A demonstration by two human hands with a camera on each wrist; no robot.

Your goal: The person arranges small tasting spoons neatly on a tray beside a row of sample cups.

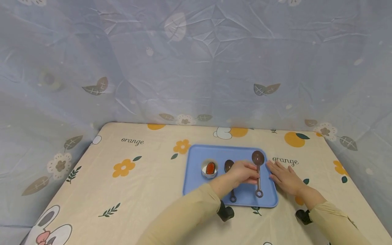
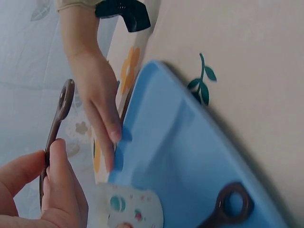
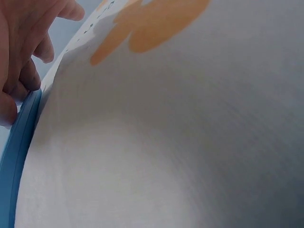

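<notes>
My left hand (image 1: 245,172) pinches the handle of a brown spoon (image 1: 258,158) over the right part of a blue tray (image 1: 196,187). In the left wrist view the handle (image 2: 56,126) stands up between thumb and fingers. A second brown spoon (image 1: 233,197) lies on the tray, partly hidden by the left hand and wrist. To its left, a white bowl (image 1: 204,174) contains an orange-red oval piece (image 1: 210,168) with a dark edge. A white patterned cup (image 2: 137,206) shows beneath the left hand. My right hand (image 1: 286,177), fingers extended, touches the tray's right rim.
A cream tablecloth (image 1: 153,190) printed with flowers, oranges and leaves lies under the tray. Behind it hangs a grey-blue patterned sheet (image 1: 190,68), which also runs along both sides. Dark devices are strapped at the left wrist (image 1: 225,211) and right wrist (image 1: 303,216).
</notes>
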